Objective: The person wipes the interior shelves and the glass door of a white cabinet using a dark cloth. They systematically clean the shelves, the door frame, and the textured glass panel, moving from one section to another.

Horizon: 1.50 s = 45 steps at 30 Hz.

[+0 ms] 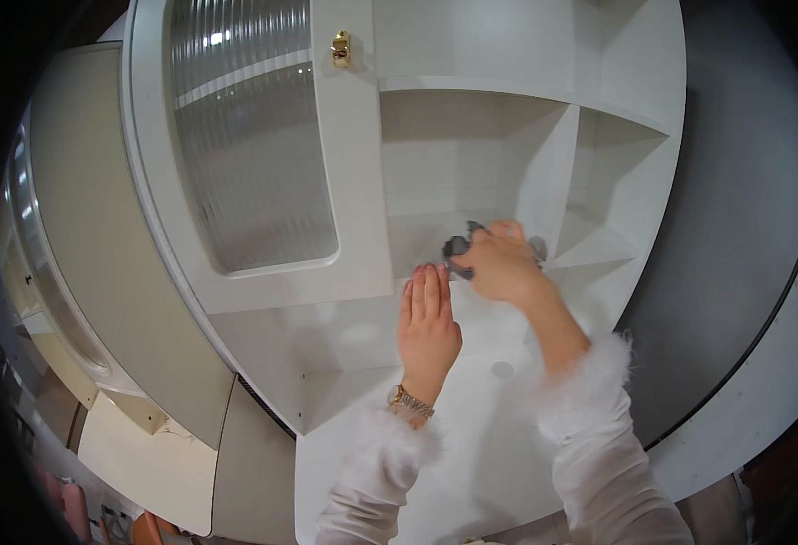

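My right hand (pixel 506 262) presses a crumpled dark grey cloth (pixel 457 251) onto the floor of an open shelf compartment (pixel 416 231) in a white hutch cabinet. Part of the cloth is hidden under the palm. Beside it, my left hand (pixel 429 334) lies flat with fingers extended and together, the fingertips at the front edge of the same shelf. Nothing shows in the left hand. A metal-band wristwatch (pixel 410 402) circles the left wrist, and both sleeves end in fluffy white cuffs.
A fluted-glass door (pixel 256 163) with a gold knob (pixel 340 50) stands left of the compartment. Right of it, a vertical divider (pixel 554 177) borders a narrower cubby. Below spreads a white desktop (pixel 440 470). A large grey panel (pixel 733 204) rises at right; a beige cabinet side (pixel 99 204) stands left.
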Tool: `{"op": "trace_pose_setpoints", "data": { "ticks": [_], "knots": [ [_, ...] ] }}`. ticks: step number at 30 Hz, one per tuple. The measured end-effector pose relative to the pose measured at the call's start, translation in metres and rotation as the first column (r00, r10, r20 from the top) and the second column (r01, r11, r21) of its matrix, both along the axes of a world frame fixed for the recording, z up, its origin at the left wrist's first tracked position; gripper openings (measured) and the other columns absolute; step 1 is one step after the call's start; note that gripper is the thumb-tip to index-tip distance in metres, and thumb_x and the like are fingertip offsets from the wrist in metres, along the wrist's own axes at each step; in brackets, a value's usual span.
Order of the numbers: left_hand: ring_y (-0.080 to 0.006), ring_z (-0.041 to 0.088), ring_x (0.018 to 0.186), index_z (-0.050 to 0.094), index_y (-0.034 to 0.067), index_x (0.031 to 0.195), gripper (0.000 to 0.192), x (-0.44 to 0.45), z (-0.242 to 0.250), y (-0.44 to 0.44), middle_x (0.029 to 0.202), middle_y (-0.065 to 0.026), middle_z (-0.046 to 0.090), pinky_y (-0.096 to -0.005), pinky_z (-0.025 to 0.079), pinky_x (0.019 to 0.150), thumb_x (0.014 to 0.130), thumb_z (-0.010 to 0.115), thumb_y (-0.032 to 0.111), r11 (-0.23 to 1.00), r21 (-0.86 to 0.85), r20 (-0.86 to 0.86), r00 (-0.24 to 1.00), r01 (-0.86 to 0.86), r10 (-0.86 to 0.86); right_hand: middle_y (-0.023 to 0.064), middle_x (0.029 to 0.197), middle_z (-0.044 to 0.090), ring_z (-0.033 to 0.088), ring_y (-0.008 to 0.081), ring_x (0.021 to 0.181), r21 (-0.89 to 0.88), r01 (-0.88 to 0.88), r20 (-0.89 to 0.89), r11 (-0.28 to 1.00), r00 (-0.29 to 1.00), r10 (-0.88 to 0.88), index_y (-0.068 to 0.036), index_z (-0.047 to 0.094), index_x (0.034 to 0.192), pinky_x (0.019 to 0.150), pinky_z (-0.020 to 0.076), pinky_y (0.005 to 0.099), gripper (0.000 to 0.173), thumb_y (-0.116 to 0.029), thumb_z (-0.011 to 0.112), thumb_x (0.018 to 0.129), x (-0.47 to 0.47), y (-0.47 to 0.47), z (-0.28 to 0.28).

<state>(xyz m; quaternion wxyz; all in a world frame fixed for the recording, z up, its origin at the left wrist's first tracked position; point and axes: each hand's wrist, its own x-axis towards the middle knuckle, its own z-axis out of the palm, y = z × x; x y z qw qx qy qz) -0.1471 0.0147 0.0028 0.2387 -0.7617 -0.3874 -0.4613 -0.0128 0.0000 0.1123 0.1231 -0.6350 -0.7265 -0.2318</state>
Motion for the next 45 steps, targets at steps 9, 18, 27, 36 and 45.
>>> {"op": "trace_pose_setpoints", "data": {
  "ticks": [9, 18, 27, 36, 45],
  "knots": [
    [-0.0275, 0.040, 0.138, 0.041, -0.004, 0.145, 0.073, 0.004, 0.002, -0.003, 0.145, -0.0145, 0.045, -0.0407, 0.033, 0.116, 0.074, 0.054, 0.001, 0.999, -0.019, 0.007, 0.999, -0.039, 0.039, 0.0093, 0.111, 0.066, 0.053, 0.0297, 0.114, -0.008, 0.017, -0.017, 1.000, 1.000, -0.017, -0.023, 0.079, 0.095, 0.109, 0.0270, 0.0426, 0.021, -0.016, 0.062, 0.083, -0.007, 0.012, -0.003],
    [-0.0283, 0.040, 0.138, 0.041, -0.005, 0.144, 0.072, -0.002, 0.006, -0.004, 0.145, -0.0155, 0.044, -0.0403, 0.034, 0.115, 0.073, 0.053, -0.001, 1.000, -0.011, -0.045, 0.999, -0.001, 0.000, 0.0105, 0.118, 0.065, 0.051, 0.0291, 0.117, -0.147, 0.290, -0.026, 0.946, 0.955, -0.296, -0.014, 0.077, 0.102, 0.099, 0.0333, 0.0409, 0.025, -0.013, 0.059, 0.084, 0.041, 0.026, 0.014],
    [-0.0288, 0.040, 0.139, 0.038, -0.005, 0.146, 0.077, -0.004, 0.009, -0.007, 0.148, -0.0170, 0.042, -0.0417, 0.032, 0.116, 0.072, 0.057, 0.003, 0.999, -0.041, -0.066, 0.997, 0.023, -0.025, 0.0096, 0.121, 0.064, 0.051, 0.0308, 0.118, -0.223, -0.188, -0.150, 0.957, 0.976, 0.157, -0.025, 0.076, 0.112, 0.104, 0.0348, 0.0395, 0.035, -0.009, 0.057, 0.086, 0.015, 0.048, 0.008],
    [-0.0314, 0.039, 0.140, 0.040, -0.008, 0.144, 0.073, -0.018, 0.003, -0.020, 0.152, -0.0196, 0.038, -0.0426, 0.032, 0.116, 0.073, 0.056, 0.005, 0.993, -0.049, -0.121, 0.988, -0.105, 0.098, 0.0103, 0.136, 0.057, 0.047, 0.0338, 0.129, -0.259, 0.095, -0.042, 0.961, 0.993, -0.110, -0.023, 0.071, 0.122, 0.106, 0.0374, 0.0428, 0.039, -0.012, 0.053, 0.089, 0.019, 0.096, 0.021],
    [-0.0278, 0.042, 0.138, 0.045, -0.008, 0.141, 0.069, -0.016, -0.004, -0.013, 0.153, -0.0155, 0.038, -0.0392, 0.036, 0.113, 0.073, 0.055, 0.002, 0.992, 0.008, -0.111, 0.986, -0.125, 0.125, 0.0133, 0.135, 0.055, 0.047, 0.0346, 0.129, -0.260, 0.020, -0.002, 0.966, 1.000, -0.022, -0.026, 0.071, 0.118, 0.105, 0.0408, 0.0445, 0.040, -0.011, 0.046, 0.090, -0.043, 0.160, 0.019]
  ]
}}
